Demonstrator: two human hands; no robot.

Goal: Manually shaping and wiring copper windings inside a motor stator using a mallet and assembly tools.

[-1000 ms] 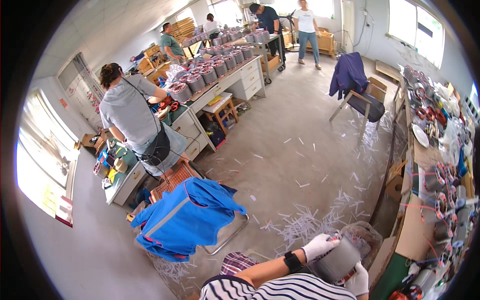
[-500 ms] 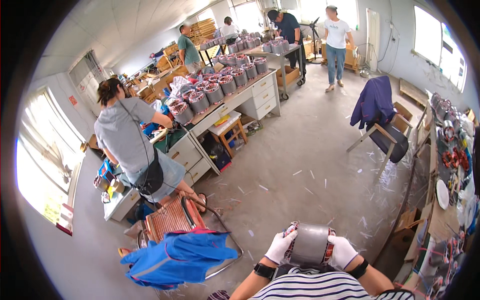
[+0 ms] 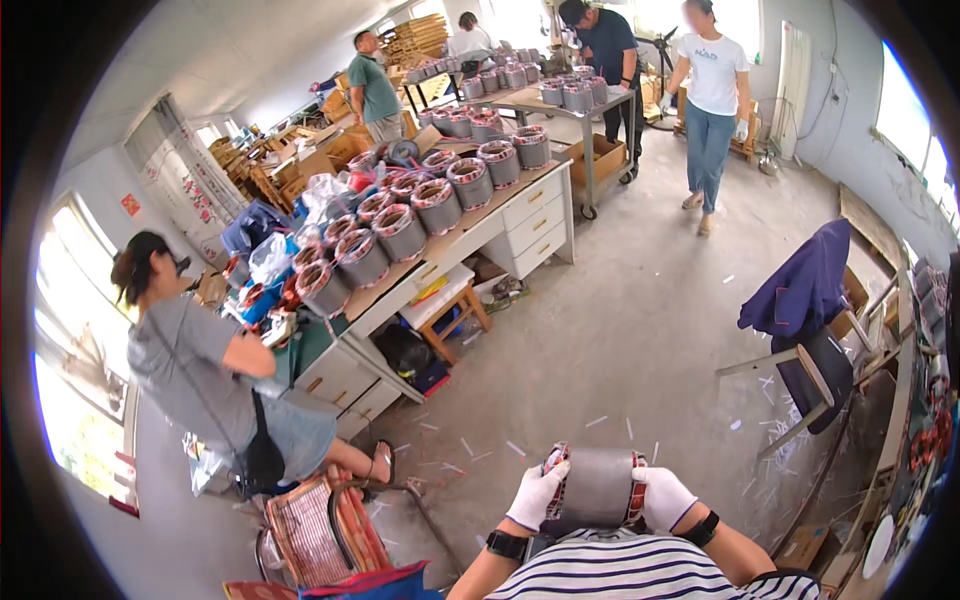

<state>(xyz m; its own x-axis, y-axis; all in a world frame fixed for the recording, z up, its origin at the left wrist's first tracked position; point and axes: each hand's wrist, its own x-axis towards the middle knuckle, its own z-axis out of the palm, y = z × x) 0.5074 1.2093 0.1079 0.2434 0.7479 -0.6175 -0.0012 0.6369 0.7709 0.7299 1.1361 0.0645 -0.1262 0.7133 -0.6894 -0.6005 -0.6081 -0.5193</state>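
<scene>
Head view: left hand (image 3: 536, 494) and right hand (image 3: 664, 497) grip the grey motor stator (image 3: 596, 486) by its ends; best carried level, near the chest.

Left hand (image 3: 537, 494), right hand (image 3: 664, 497) grip grey stator (image 3: 597, 487) between them.

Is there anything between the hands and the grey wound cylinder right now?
Nothing visible. The left hand and right hand, both in white gloves, already clasp the grey wound cylinder from its two sides, held up in front of the striped shirt.
</scene>
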